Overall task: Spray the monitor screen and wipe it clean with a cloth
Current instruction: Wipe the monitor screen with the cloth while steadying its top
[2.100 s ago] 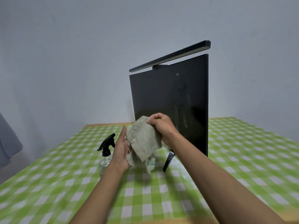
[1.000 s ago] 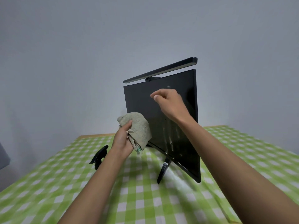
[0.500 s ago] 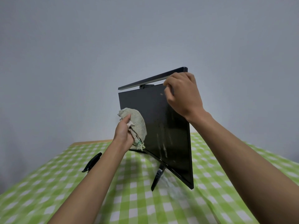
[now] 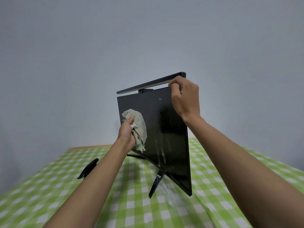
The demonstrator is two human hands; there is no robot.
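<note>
A black monitor [image 4: 158, 129] stands on a thin-legged stand on the table, its dark screen streaked with wet drips toward the lower middle. My left hand [image 4: 125, 134] holds a pale green cloth [image 4: 139, 127] pressed against the left part of the screen. My right hand [image 4: 184, 96] grips the monitor's top right corner, fingers curled over the edge. The black trigger of the spray bottle [image 4: 88, 168] shows at the left behind my left forearm; its body is hidden.
A black light bar [image 4: 148, 83] sits along the monitor's top. A green and white checked tablecloth [image 4: 213, 186] covers the table, with a wet patch near the stand leg [image 4: 156, 183]. A plain grey wall is behind.
The cloth passed from my right hand to my left, which raised it onto the screen's left side. My right hand rose and took hold of the monitor's top right corner. The view tilted upward.
</note>
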